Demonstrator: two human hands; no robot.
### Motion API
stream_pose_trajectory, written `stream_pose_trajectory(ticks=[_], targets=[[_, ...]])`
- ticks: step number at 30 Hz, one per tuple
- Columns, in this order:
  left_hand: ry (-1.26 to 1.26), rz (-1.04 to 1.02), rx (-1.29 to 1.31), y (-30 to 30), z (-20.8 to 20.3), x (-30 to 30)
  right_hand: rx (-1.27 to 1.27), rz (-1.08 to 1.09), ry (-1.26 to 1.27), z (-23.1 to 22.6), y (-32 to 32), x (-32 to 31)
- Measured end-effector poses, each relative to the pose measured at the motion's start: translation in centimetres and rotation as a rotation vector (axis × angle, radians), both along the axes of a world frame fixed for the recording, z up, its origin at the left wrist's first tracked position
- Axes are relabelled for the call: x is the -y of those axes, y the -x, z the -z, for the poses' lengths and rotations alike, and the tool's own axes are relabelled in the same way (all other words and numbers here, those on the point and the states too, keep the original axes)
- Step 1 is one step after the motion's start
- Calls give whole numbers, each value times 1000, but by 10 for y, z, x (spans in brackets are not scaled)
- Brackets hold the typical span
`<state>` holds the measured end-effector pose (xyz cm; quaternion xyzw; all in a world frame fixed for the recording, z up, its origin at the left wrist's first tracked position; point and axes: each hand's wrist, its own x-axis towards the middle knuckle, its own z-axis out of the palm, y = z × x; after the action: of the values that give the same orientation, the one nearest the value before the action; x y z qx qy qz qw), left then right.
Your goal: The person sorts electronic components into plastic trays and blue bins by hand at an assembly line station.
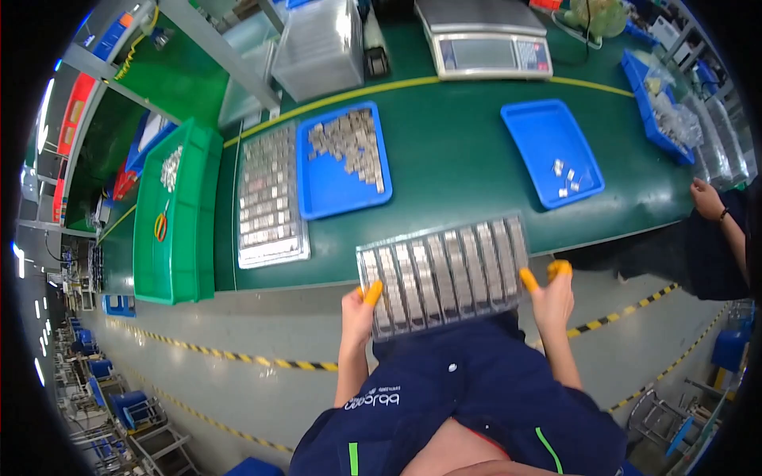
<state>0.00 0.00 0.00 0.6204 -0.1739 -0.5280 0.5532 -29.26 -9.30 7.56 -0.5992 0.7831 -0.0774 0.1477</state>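
Note:
A clear plastic tray [442, 274] packed with rows of small silvery metal pieces is held tilted at the front edge of the green bench, over my lap. My left hand [361, 313] grips its left end, with a yellow-covered thumb on top and the other fingers hidden beneath. At the tray's right end is my right hand [553, 300], its yellow-covered thumb at the rim and its forefinger raised apart from it. Beyond the tray, a blue tray [321, 193] holds many loose metal pieces, and another clear tray [278, 251] of pieces lies beside it.
A green bin [173, 266] with orange-handled scissors [161, 226] stands at left. A blue tray [540, 143] with a few small parts lies right, below a weighing scale [488, 47]. Clear boxes [321, 51] are stacked at the back. Another person's hand [708, 200] shows far right.

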Motion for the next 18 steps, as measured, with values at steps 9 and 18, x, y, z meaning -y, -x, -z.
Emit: stream_pose_trajectory(ticks=[9,18], targets=[[136,111,66,4,-34,13,1410,191,-235,11,27,5],[317,-382,31,-61,-55,12,1148,-446,-337,-63,-118,147]])
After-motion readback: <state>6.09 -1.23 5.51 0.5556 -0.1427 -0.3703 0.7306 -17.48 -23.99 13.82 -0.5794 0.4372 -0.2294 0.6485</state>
